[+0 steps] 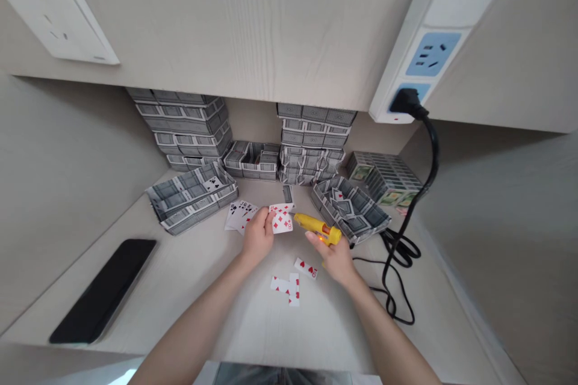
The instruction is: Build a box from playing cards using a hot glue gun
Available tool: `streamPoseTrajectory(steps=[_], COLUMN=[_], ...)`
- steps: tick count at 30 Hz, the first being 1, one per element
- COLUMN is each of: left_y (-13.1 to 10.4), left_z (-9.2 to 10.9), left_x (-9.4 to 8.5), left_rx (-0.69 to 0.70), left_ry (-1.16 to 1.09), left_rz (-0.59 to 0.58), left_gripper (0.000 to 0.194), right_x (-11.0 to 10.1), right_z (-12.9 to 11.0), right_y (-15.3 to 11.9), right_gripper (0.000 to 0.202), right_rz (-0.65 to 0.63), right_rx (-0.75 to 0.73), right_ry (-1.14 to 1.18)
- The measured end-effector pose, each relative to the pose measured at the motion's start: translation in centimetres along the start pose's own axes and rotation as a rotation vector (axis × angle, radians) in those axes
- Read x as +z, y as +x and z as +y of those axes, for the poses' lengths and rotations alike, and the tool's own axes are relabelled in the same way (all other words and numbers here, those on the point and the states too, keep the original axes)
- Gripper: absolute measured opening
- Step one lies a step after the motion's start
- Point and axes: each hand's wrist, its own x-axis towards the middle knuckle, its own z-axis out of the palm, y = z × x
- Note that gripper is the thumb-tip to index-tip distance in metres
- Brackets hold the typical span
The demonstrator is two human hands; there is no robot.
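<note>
Pale table [180, 292] beneath, the left hand [259, 236] pinches diamond playing cards [282, 222] at the frame's centre, just left of the yellow glue gun [313, 226], whose long axis slants up-left from the right hand [338, 258] clenched around it.

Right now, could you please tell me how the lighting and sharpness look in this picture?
Head view: soft light, with shadow under the panel; a bright patch glares at bottom left; wide-angle stretch at the edges, as on the power strip; fine detail on the glue gun is blurred.
</note>
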Motion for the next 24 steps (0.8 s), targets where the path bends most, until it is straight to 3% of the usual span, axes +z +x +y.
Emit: streamPoseTrajectory(steps=[9, 16, 18, 24], left_y=[0.1, 0.3, 0.4, 0.8], left_z=[0.3, 0.3, 0.1, -0.5], left_x=[-0.3, -0.5, -0.5, -0.8], left_rx=[-0.021, -0.063, -0.075, -0.1], left_ry=[-0.065, -0.095, -0.089, -0.055], left_rz=[0.029, 0.034, 0.051, 0.097], left_gripper=[0.026, 0.025, 0.024, 0.024], right_x=[-0.2, -0.4, -0.5, -0.7], right_z=[-0.1, 0.6, 0.6, 0.9], right_y=[0.0, 0.5, 0.4, 0.1], right_gripper=[0.034, 0.024, 0.02, 0.04], right_rz=[-0.007, 0.07, 0.047, -0.11], right_rx=[-0.044, -0.16, -0.195, -0.177], right_ry=[-0.106, -0.515, -0.618, -0.722])
